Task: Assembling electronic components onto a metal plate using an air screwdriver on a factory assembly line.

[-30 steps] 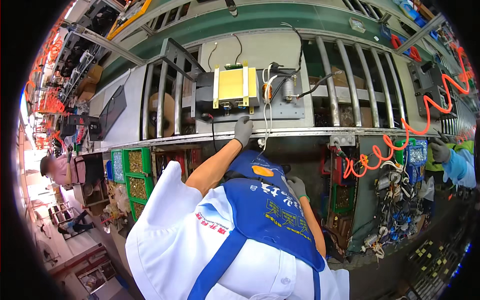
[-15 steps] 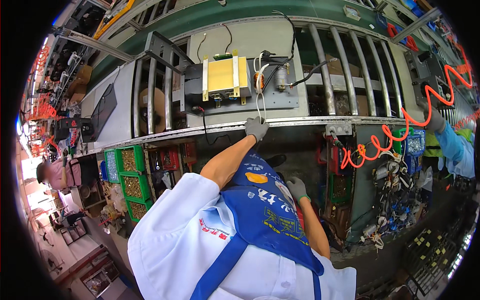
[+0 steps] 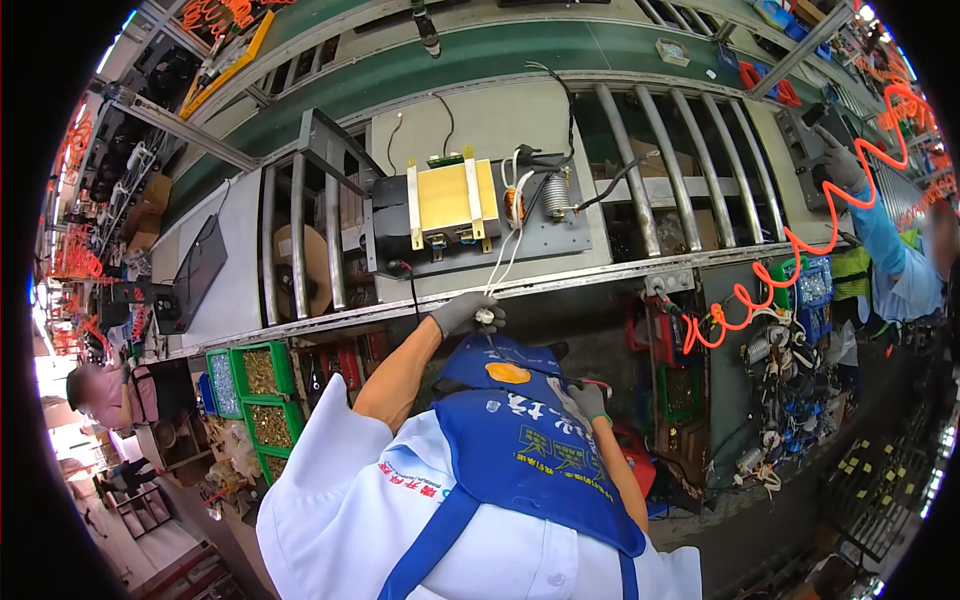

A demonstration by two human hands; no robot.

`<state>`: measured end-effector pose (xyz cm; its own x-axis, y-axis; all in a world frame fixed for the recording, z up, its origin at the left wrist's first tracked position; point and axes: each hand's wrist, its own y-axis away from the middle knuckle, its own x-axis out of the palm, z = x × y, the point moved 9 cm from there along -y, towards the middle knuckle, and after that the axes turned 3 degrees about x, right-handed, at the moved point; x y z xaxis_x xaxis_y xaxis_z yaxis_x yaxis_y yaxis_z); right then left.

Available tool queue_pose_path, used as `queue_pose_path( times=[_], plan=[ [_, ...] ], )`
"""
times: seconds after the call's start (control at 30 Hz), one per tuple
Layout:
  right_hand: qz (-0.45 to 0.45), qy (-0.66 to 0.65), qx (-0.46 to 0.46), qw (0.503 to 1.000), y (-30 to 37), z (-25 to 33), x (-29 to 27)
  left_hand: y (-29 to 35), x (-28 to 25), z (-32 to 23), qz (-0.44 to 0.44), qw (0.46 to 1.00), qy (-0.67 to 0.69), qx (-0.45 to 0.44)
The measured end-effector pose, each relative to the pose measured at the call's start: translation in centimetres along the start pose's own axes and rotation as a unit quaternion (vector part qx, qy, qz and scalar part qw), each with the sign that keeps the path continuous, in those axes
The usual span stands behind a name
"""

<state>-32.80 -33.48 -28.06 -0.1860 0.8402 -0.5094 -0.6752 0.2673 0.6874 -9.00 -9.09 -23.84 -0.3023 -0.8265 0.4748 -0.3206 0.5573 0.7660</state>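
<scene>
My left hand, in a grey glove, is closed on a pair of white wires at the near edge of the workbench. A small white end piece shows at its fingers. The wires run down from a copper-wound ring coil beside a yellow-wrapped transformer; both sit on a dark metal plate. Lower right, in front of the blue apron, my gloved right hand is closed round a red-handled tool; its kind is hard to make out.
Metal rollers flank the work board. Green bins of small metal parts stand at left. An orange coiled air hose hangs at right, near a co-worker's gloved hand. A ribbed silver cylinder stands on the plate.
My left hand has drawn the white wires nearer and to the left, off the bench edge. My right hand has come up slightly, with a red handle now showing. The view has shifted.
</scene>
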Motion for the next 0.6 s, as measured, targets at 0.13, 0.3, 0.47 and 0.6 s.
queue_pose_path(
  times=[0.13,0.3,0.47,0.6],
  plan=[
    [0.008,0.011,-0.008,1.0,-0.2,5.1,0.3,3.5,-0.7,-4.9,0.133,0.975,0.152,0.089],
    [0.018,0.008,-0.052,0.998,-1.1,9.7,2.6,4.3,-3.4,-5.1,0.344,0.863,0.357,0.092],
    [0.005,0.004,-0.062,0.998,-1.0,10.5,4.2,4.8,-3.8,-6.7,0.242,0.828,0.491,0.117],
    [0.014,0.02,-0.054,0.998,0.1,9.8,4.8,4.2,-4.9,-6.7,0.219,0.767,0.593,0.111]
  ],
)
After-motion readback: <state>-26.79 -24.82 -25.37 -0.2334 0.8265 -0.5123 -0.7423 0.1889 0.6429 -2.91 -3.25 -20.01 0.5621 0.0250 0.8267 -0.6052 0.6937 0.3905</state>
